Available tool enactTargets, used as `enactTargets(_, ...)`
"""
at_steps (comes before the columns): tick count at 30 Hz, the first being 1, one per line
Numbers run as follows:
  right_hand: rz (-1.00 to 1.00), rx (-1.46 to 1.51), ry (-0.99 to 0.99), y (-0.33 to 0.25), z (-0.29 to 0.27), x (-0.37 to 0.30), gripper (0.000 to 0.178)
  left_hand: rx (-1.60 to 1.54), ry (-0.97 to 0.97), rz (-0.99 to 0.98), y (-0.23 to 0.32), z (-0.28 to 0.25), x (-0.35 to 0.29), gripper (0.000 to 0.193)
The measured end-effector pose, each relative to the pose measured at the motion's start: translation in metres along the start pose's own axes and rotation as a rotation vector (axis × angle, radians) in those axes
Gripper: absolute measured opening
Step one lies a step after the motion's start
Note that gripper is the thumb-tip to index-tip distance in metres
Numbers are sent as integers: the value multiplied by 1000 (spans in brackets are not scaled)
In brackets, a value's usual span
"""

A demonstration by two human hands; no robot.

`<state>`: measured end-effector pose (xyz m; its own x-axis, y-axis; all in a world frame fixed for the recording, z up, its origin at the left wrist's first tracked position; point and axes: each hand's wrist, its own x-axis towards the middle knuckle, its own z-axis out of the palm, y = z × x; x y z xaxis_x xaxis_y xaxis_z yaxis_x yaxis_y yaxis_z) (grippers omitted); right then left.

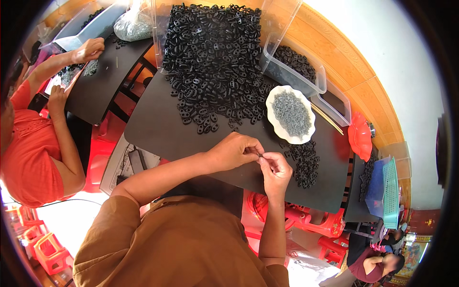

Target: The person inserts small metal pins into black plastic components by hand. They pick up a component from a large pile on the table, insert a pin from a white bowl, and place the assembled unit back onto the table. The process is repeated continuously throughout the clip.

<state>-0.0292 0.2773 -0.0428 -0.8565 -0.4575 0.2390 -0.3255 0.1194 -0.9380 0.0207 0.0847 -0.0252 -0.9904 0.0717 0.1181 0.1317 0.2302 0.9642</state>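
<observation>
Over the near part of the dark table (153, 122), my left hand (234, 152) and my right hand (276, 174) meet fingertip to fingertip. Both pinch one small dark piece (260, 155), mostly covered by the fingers, so its exact kind cannot be made out. Beyond them spreads a large heap of black oval plastic parts with two holes (215, 67). A white scalloped dish (299, 140) filled with small translucent grey pieces (291, 114) stands just past my right hand. Smaller black parts (306, 165) lie in a loose pile to the right of that hand.
Clear plastic bins (296, 82) line the back right, near a pair of chopsticks (327, 118) and a red scalloped dish (359, 136). A teal basket (390, 191) stands farther right. At left, a co-worker in red (33, 153) works at another table beside a plastic bag (134, 26).
</observation>
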Motion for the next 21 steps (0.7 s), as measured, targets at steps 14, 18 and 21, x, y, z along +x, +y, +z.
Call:
enactTargets(14, -163, -282, -71, -18, 5, 0, 15, 429, 111, 243, 8, -20, -5, 26)
enactTargets(18, -160, -303, -80, -21, 5, 2, 13, 797, 230, 318, -2, -74, 16, 23)
enactTargets(21, -153, -289, -72, -19, 5, 1, 13, 866, 137, 298, -10, -81, 28, 22)
